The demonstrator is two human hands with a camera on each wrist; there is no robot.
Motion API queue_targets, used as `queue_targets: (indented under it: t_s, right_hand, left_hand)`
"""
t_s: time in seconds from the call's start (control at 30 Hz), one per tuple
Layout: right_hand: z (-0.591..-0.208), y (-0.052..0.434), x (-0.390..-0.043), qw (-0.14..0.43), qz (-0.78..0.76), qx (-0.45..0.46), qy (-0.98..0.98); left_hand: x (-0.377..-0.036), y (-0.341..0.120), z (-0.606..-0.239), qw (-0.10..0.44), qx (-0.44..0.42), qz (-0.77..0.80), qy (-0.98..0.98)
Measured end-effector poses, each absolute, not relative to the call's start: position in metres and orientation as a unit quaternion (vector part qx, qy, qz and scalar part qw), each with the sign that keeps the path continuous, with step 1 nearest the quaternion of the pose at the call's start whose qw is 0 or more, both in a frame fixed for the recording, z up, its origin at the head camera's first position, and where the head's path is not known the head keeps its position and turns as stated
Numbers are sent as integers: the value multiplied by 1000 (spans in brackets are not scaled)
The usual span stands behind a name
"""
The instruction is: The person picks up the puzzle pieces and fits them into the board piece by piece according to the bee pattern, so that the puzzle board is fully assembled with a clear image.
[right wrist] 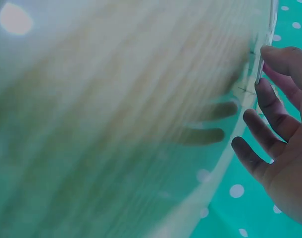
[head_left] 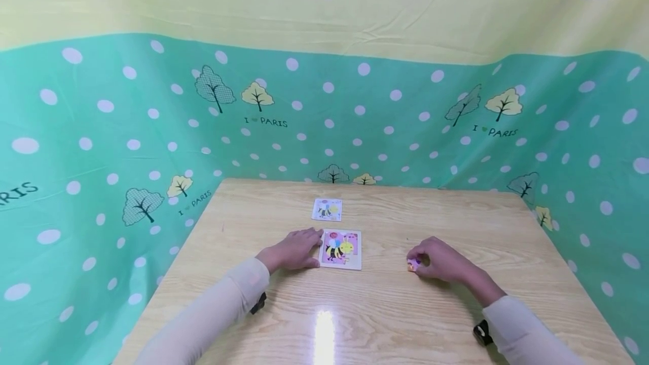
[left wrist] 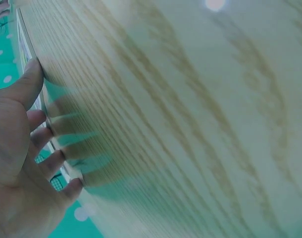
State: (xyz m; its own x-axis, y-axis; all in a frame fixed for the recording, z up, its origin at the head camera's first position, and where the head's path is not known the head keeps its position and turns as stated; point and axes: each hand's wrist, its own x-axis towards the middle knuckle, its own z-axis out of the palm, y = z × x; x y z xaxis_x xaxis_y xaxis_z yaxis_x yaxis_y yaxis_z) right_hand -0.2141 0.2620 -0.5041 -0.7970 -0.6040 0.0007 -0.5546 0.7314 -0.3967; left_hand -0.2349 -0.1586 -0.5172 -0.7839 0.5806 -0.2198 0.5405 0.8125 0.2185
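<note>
Wooden table point(head_left: 385, 308) carried two printed items near its middle: a bee puzzle board point(head_left: 341, 249) and, just beyond it toward the far edge, a smaller card point(head_left: 327, 209) with a similar picture. The two lay apart, with bare wood between them.

The left hand point(head_left: 295, 250) rested flat on the table, touching the left edge of the board. Its fingers were straight and spread — nothing was held. In the left wrist view, the left fingertips point(left wrist: 48, 125) pressed against the board edge while the thumb lay on the wood above them.

The right hand point(head_left: 440, 259) sat on the table well to the right of the board. Its fingers were curled round a small orange-pink piece point(head_left: 413, 265), which touched the tabletop at the fingertips. In the right wrist view, the thumb and forefinger pinched a thin flat edge — the piece seen side-on — and the other right fingers point(right wrist: 262, 126) hung loosely bent below it. The picture on the piece could not be told.

Both forearms wore pale sleeves, each with a dark wrist strap. A teal dotted cloth point(head_left: 385, 123) with tree prints walled the table on three sides, with yellow cloth above it.
</note>
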Motion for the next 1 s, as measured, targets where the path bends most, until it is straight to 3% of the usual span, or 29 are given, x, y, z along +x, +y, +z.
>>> queue_targets:
  t_s: [1.0]
  right_hand:
    - [-499,192,-229,95,-229,-303,920]
  left_hand:
    - [-233,-157,-514,140,297,75,941]
